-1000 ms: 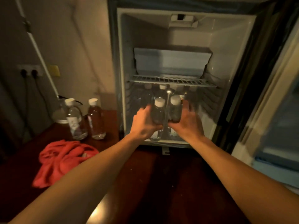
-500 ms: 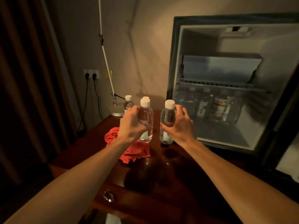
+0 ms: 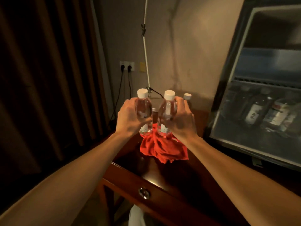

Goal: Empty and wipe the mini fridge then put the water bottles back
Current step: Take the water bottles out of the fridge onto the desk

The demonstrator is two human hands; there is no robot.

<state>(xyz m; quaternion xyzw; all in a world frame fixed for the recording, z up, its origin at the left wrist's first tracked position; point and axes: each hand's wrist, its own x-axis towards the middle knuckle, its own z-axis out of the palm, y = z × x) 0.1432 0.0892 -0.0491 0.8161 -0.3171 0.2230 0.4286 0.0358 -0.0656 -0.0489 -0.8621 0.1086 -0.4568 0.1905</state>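
The left hand (image 3: pixel 128 118) has its fingers (image 3: pixel 147 120) curled round one bottle (image 3: pixel 143 110), and the right hand (image 3: pixel 180 119) grips a second bottle (image 3: pixel 167 111) the same way. Both bottles stand upright, side by side but apart, held above a red cloth (image 3: pixel 162 148) that lies crumpled on the desk (image 3: pixel 187 178). A third bottle's cap (image 3: pixel 187 96) shows just behind the right hand. To the right the fridge (image 3: pixel 254 139) stands open, with more bottles (image 3: pixel 267 112) blurred on its lower level under a wire shelf (image 3: pixel 267 84). A drawer knob (image 3: pixel 144 193) shows on the desk front.
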